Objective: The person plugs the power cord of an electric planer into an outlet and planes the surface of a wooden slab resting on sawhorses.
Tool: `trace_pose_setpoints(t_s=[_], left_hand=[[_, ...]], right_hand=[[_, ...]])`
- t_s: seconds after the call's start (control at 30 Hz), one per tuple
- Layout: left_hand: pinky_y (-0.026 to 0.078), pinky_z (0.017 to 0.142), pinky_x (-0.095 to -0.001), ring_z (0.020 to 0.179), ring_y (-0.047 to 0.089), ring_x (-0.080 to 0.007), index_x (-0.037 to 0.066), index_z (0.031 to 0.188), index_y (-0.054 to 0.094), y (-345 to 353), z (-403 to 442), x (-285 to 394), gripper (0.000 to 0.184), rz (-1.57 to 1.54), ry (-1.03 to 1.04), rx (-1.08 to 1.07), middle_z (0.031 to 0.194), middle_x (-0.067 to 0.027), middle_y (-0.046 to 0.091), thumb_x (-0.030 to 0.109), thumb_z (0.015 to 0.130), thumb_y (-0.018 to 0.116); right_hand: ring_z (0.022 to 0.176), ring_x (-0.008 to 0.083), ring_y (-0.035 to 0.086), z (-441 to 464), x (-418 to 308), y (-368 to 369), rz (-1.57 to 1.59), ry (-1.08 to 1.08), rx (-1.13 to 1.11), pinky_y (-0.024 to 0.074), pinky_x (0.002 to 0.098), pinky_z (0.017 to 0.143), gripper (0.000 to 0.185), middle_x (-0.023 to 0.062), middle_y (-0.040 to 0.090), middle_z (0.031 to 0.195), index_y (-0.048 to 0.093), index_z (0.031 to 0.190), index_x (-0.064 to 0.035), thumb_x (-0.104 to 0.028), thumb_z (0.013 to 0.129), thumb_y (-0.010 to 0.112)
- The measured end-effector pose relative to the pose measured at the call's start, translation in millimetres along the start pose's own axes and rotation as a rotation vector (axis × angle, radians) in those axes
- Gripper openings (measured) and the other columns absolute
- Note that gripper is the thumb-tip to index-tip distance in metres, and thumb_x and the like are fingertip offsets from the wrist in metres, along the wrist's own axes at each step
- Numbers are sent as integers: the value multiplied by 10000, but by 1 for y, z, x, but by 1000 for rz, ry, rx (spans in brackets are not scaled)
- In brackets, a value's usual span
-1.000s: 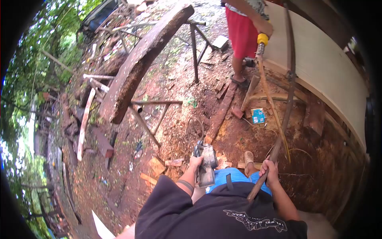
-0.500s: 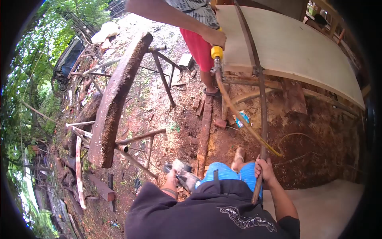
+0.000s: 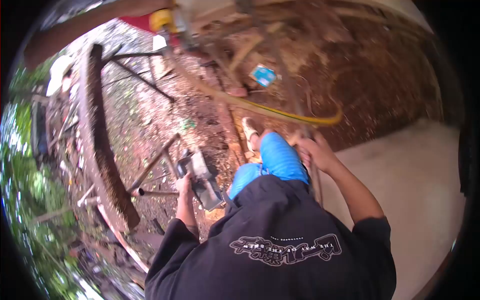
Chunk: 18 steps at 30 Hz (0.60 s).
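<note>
Metal, pale grey and dull, shows on the flat middle of the power tool (image 3: 201, 172), whose boxy casing turns darker towards both ends. It sits tilted beside the blue shorts (image 3: 282, 157), above chip-strewn ground (image 3: 200, 117), held off to the person's left. The left hand (image 3: 184, 186) has its fingers curled in on the tool's near side; how tightly they close is hard to tell, as the tool covers part of them.

The right hand (image 3: 316, 150) is closed round a long brown pole (image 3: 286, 67), fingers wrapped about it. The pole slants from beside the shorts up to the top edge, where it is cut off, and its upper length is smeared by blur.

A yellow-brown hose (image 3: 260, 108) curves past the pole, running from a yellow fitting (image 3: 162, 21) at upper left. Another person's forearm (image 3: 82, 31) lies close to that fitting, blurred and cut off, so their grip cannot be made out. A thick rough beam (image 3: 97, 135) lies across metal trestles (image 3: 152, 167) on the left. A blue packet (image 3: 263, 75) lies on the soil; its print is too small to read.
</note>
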<state>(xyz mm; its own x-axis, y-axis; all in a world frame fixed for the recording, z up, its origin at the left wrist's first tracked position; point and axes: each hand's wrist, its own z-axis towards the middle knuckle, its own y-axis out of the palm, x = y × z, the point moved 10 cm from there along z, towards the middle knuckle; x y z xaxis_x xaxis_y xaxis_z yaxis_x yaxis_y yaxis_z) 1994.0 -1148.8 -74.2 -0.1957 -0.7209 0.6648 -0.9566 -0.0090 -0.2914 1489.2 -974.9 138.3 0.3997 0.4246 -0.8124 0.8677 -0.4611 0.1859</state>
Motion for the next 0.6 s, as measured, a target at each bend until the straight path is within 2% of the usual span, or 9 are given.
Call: trace_pose_setpoints(t_s=[0.07,0.13,0.2,0.3,0.37,0.43,0.5,0.53,0.6], left_hand=[[415,483,-282,486,518,-156,13,609,567,3,-31,51,102,50,90,-2,572,-51,544,73,665,628],[405,480,-273,488,523,-143,15,588,577,2,-47,88,98,85,157,-24,564,-49,554,74,655,618],[401,477,-269,484,523,-130,13,587,581,-7,-49,114,102,77,188,-5,558,-40,559,80,652,621],[422,459,-265,472,521,-124,12,656,592,-21,-60,162,88,-39,261,-8,580,-36,573,85,652,642],[412,467,-267,485,522,-123,14,668,599,-35,-78,198,52,-154,253,71,609,-37,588,58,658,624],[423,496,-263,513,533,-126,20,658,590,-50,-98,234,43,-278,238,130,603,-33,578,49,658,622],[433,518,-265,536,548,-135,22,678,583,-71,-104,260,38,-417,302,138,600,-29,571,39,681,618],[439,519,-263,536,557,-137,27,701,581,-81,-120,289,52,-550,358,187,613,-33,577,44,704,630],[462,539,-266,558,579,-138,21,748,588,-108,-131,326,98,-619,476,230,649,-42,593,75,767,667]], right_hand=[[462,86,420,-1,-1,7,-14,73,-100,410,259,411,172,-20,398,585,439,984,-73,-187,888,525],[429,105,434,0,1,-2,-73,113,-22,428,284,410,161,2,432,583,451,908,-55,-184,866,538],[438,113,441,2,11,-3,32,113,-57,442,283,418,164,9,412,590,442,945,-68,-176,871,539],[441,103,422,0,16,-8,24,103,-5,462,263,399,225,1,381,592,420,1011,-86,-209,857,527],[464,105,436,1,18,-10,86,42,10,476,266,415,245,7,384,610,430,1033,-77,-217,856,527],[538,117,455,-1,12,-1,129,43,-20,485,286,501,288,34,405,658,425,1091,-60,-188,856,531],[690,178,555,1,13,-28,-93,-5,80,529,346,625,372,103,516,773,442,1151,-7,-241,878,540],[755,207,570,0,0,-35,-484,-107,229,525,367,685,416,127,542,833,443,1176,12,-269,886,541],[884,265,600,-22,-36,-37,-1267,-313,564,516,408,807,505,177,593,952,444,1226,50,-324,901,544]])
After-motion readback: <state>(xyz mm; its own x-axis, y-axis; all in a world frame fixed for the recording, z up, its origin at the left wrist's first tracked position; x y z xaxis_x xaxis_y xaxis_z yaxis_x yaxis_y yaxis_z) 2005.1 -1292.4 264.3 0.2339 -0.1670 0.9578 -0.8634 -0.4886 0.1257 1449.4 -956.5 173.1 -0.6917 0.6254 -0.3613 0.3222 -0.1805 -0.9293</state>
